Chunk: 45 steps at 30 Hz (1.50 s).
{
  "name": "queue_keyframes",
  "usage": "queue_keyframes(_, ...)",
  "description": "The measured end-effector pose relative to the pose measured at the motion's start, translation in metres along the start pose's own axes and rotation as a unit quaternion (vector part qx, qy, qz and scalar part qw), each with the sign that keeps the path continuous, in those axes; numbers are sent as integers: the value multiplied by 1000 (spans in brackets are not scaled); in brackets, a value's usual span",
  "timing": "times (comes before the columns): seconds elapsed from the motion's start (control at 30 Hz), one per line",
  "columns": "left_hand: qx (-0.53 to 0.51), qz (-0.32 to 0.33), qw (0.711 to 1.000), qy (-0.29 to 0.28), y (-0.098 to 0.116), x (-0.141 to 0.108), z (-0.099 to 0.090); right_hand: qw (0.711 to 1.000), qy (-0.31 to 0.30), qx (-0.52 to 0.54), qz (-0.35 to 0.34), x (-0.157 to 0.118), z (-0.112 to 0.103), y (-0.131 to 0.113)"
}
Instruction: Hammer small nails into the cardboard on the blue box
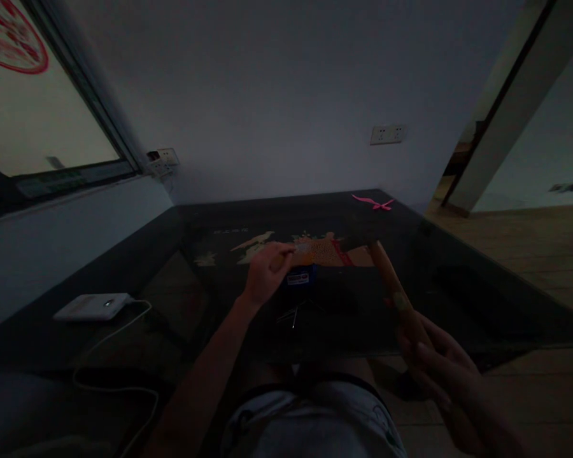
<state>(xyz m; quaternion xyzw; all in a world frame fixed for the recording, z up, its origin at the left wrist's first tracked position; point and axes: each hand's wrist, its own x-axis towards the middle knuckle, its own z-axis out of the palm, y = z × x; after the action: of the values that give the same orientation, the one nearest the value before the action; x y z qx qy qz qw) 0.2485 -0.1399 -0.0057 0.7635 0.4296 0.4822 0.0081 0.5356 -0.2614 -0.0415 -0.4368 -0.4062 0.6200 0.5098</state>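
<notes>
My right hand [439,362] is wrapped round the wooden handle of a hammer [395,283], which is raised above the table's right part. Its dark head points left and is hard to make out in the dim light. Over the middle of the table, my left hand [265,270] is closed in a pinch, thumb and forefinger together; what they hold is too small and dark to name. Just right of that hand sits a small blue box [300,277] with a white label. In front of it, a few thin shiny nails [294,317] lie on the dark surface.
The dark glossy table [195,219] carries a printed bird and flower pattern. A white power bank [93,306] with a white cable [117,332] lies at left. A pink ribbon [375,203] is at the back right. Wall sockets [388,134] are beyond.
</notes>
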Motion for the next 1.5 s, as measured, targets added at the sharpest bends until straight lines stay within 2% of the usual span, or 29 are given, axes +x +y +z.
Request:
queue_keyframes(0.07, -7, 61, 989, -131, 13, -11, 8, 1000, 5, 21, 1, -3, -9, 12)
queue_keyframes(0.13, 6, 113, 955, -275, 18, -20, 20, 999, 3, 34, 3, -4, -15, 22)
queue_keyframes(0.2, 51, 136, 919, -367, 15, -26, 32, 999, -3, 39, 5, -4, -18, 29)
queue_keyframes(0.27, 108, 132, 899, -403, 8, -28, 42, 999, 6, 40, 7, -4, -17, 32)
queue_keyframes(0.4, 176, 125, 881, -422, -1, -28, 52, 999, 41, 32, 1, -6, -15, 30)
queue_keyframes(0.57, 217, 164, 872, -407, -1, -29, 60, 999, 36, 13, -7, -6, -21, 33)
queue_keyframes(0.67, 203, 159, 882, -393, 1, -30, 61, 999, 34, 18, 7, -5, -21, 34)
queue_keyframes(0.83, 67, 80, 940, -325, 6, -31, 45, 997, 74, 22, 13, -11, -7, 26)
queue_keyframes(0.93, -42, 17, 958, -285, 8, -33, 34, 997, 80, 14, 7, -11, -3, 25)
queue_keyframes(1.1, -155, -100, 957, -222, 7, -39, 29, 998, 52, 41, 7, -6, -7, 31)
queue_keyframes(1.23, -246, -195, 934, -170, 9, -44, 27, 998, 48, 42, 12, -4, -9, 35)
queue_keyframes(1.33, -295, -215, 921, -138, 13, -43, 20, 998, 45, 31, 12, -5, -8, 34)
queue_keyframes(1.5, -278, -189, 939, -69, 3, -22, 2, 999, 33, 38, 11, -3, -7, 33)
